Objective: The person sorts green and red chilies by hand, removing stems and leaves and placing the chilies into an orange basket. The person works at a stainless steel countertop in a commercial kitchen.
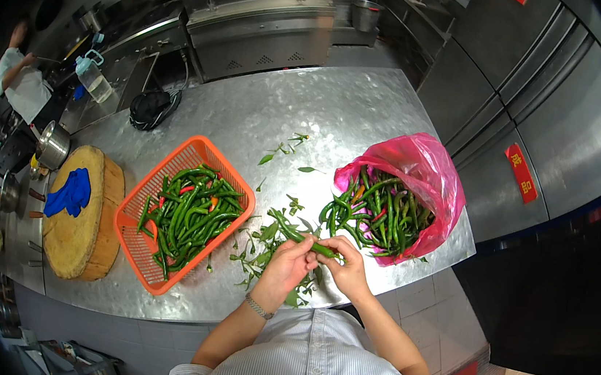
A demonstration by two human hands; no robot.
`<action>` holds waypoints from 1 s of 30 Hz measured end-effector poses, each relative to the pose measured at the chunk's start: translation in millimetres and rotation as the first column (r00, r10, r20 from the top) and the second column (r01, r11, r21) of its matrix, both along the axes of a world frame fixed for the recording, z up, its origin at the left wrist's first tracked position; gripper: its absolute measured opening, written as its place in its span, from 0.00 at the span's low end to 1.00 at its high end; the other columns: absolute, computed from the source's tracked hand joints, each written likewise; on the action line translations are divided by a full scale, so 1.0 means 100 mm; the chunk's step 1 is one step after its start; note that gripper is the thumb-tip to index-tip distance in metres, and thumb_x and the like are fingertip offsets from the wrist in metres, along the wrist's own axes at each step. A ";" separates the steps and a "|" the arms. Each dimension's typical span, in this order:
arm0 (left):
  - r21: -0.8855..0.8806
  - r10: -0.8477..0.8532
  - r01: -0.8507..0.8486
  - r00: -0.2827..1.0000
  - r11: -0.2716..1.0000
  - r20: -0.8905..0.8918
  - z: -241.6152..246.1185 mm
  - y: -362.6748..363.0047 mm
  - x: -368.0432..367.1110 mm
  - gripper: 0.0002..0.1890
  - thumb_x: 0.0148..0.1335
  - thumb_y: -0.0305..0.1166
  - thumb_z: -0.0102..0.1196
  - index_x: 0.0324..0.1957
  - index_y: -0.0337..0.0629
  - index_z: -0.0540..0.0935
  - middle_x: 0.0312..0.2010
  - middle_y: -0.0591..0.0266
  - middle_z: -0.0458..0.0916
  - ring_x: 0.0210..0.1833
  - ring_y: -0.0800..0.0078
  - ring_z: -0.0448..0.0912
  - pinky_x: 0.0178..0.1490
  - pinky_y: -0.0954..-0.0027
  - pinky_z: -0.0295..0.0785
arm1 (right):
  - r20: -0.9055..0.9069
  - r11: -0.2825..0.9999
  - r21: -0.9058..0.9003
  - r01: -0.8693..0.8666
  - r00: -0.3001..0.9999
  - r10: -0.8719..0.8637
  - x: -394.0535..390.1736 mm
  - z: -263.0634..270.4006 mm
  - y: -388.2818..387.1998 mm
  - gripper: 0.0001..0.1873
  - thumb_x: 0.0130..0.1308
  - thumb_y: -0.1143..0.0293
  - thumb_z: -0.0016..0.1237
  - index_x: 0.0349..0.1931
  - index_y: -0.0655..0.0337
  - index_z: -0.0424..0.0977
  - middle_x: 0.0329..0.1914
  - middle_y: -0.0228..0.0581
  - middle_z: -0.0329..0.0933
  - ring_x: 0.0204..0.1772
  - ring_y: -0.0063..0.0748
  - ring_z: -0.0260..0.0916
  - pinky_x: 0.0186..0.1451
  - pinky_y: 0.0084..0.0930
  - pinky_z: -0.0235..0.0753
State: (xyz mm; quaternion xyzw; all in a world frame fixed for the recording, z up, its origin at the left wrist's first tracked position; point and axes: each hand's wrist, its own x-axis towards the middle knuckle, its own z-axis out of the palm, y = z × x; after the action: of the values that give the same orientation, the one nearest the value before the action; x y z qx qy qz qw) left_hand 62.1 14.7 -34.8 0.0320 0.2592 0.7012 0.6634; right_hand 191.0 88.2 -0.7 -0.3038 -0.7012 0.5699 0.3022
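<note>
My left hand [291,266] grips a long green chili pepper [294,234] near its middle. At the pepper's right end, the fingers of my right hand [346,266] pinch its stem end. Below and left of the hands lies a loose pile of green leaves and stems [257,257]. An orange plastic basket [129,227], holding many green peppers and a few red and orange ones, sits to the left. To the right, a pink plastic bag [449,195] lies with its mouth facing me, and green peppers [380,212] spill from it onto the table.
All this rests on a stainless steel table [342,104]. A round wooden chopping block [104,222] with a blue cloth [72,193] stands at left. Beyond are a black bag [149,110] and a water jug [93,80]. Another person [23,79] stands far left; steel refrigerator doors [571,117] rise at right.
</note>
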 end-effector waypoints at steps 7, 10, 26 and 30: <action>-0.060 0.226 -0.257 0.923 0.965 -0.311 0.23 -0.11 -0.03 0.04 0.63 0.26 0.47 0.38 0.38 0.73 0.29 0.64 0.73 0.29 0.79 0.70 0.33 0.76 0.67 | -0.037 0.990 -0.118 0.080 0.996 -0.085 0.03 -0.05 -0.10 0.11 0.54 0.78 0.52 0.39 0.68 0.72 0.31 0.37 0.75 0.37 0.26 0.72 0.42 0.23 0.71; -0.062 0.252 -0.297 0.890 0.953 -0.379 0.26 -0.15 0.01 0.04 0.62 0.25 0.49 0.38 0.37 0.73 0.29 0.64 0.73 0.29 0.79 0.71 0.33 0.77 0.67 | 0.002 0.997 -0.016 0.073 0.997 -0.073 -0.02 -0.03 -0.11 0.08 0.54 0.78 0.53 0.35 0.68 0.73 0.30 0.37 0.76 0.35 0.25 0.73 0.40 0.22 0.72; -0.197 0.180 -0.242 0.940 0.950 -0.289 0.22 -0.16 0.02 0.05 0.60 0.28 0.53 0.35 0.36 0.73 0.26 0.64 0.74 0.24 0.77 0.71 0.27 0.76 0.67 | -0.188 0.749 -0.660 -0.055 0.978 -0.094 0.00 -0.14 -0.04 0.03 0.60 0.79 0.45 0.30 0.67 0.72 0.24 0.35 0.74 0.26 0.23 0.71 0.32 0.19 0.71; -0.205 0.291 -0.359 0.909 0.911 -0.298 0.16 -0.21 -0.18 0.09 0.60 0.27 0.53 0.25 0.40 0.69 0.25 0.62 0.73 0.24 0.76 0.71 0.29 0.74 0.68 | -0.380 0.638 -0.739 -0.214 0.916 -0.132 0.03 -0.25 0.04 0.06 0.64 0.74 0.43 0.33 0.67 0.72 0.26 0.36 0.74 0.28 0.23 0.70 0.35 0.20 0.71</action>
State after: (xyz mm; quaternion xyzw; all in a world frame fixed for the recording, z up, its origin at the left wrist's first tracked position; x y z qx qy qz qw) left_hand 43.6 -6.4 -18.9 -0.0052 0.4339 0.7529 0.4949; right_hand 193.5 92.6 -25.9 -0.2635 -0.3216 0.8693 0.2674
